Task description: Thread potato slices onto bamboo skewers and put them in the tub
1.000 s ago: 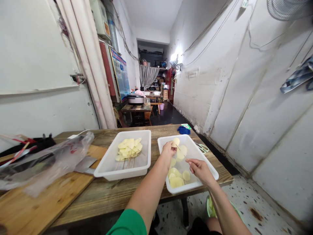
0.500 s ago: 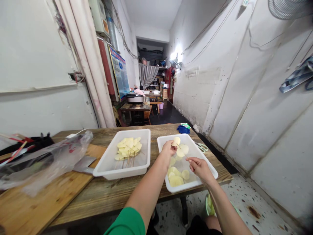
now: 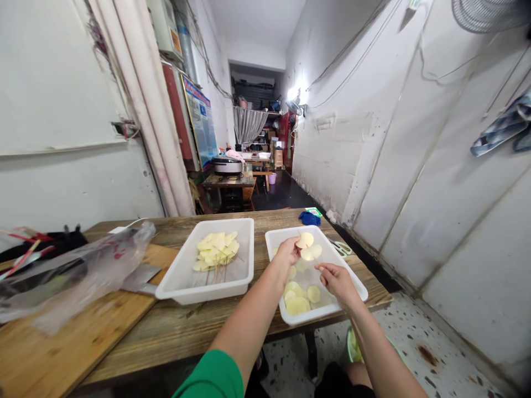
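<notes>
My left hand [image 3: 287, 251] pinches pale potato slices [image 3: 306, 241] above the right white tray [image 3: 357, 284]. My right hand [image 3: 335, 279] is closed on the near end of a thin wooden skewer [image 3: 316, 264] that points up into those slices. Loose potato slices [image 3: 297, 304] lie in the near part of this tray. The left white tray [image 3: 178, 279] holds several finished potato skewers [image 3: 217, 251] laid side by side.
A wooden table [image 3: 199, 326] carries a cutting board [image 3: 62, 342], a cleaver [image 3: 139, 276] and a crumpled plastic bag [image 3: 74, 271] at left. Scissors [image 3: 342, 249] and a blue cloth [image 3: 310, 219] lie beyond the right tray. A white wall stands close on the right.
The slices in my left hand have slid closer to my right hand along the skewer. Both hands stay over the right tray.
</notes>
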Demonstrator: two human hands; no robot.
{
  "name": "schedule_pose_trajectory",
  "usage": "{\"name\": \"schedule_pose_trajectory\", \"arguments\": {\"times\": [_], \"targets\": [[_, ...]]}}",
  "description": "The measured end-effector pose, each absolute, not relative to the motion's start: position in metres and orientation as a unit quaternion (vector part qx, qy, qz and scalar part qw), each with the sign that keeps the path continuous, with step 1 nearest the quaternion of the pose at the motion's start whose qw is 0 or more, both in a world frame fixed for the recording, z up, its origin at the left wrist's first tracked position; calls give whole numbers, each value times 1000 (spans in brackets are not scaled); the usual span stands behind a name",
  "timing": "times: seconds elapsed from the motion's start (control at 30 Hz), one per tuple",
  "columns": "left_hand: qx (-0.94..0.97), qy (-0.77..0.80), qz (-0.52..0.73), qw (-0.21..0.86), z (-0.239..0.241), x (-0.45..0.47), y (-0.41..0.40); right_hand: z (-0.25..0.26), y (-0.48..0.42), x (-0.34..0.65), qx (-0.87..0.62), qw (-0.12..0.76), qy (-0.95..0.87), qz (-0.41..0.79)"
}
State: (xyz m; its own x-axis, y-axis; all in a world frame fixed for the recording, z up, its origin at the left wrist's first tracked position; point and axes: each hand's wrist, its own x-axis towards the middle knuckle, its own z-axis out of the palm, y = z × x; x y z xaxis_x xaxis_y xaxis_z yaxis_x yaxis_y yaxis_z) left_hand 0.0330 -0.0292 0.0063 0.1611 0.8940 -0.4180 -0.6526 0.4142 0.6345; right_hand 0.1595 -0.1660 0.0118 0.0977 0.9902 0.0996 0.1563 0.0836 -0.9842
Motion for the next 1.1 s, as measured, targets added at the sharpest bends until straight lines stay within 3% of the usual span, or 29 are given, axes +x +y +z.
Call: {"name": "schedule_pose_trajectory", "arguments": {"times": [0.3,0.47,0.7,0.77,0.97,1.03,1.1], "targets": [[252,345,487,762,22,37,-47,12,-166,157,-540,556,-489,401],[404,521,445,605,2,39,-51,10,-167,160,-524,624,-437,379],[573,579,354,459,-14,47,-63,7,-166,161,-524,640,-417,376],[662,559,284,410,-9,46,-67,5,-165,162,-525,641,-426,363],[882,362,-148,261,6,60,-88,2,-165,163,-529,641,-447,330],[901,322,-208,204,6,65,-92,1,-164,163,-530,643,-446,328],[900,305,-216,225,4,65,-93,0,-164,163,-528,647,-449,319]]}}
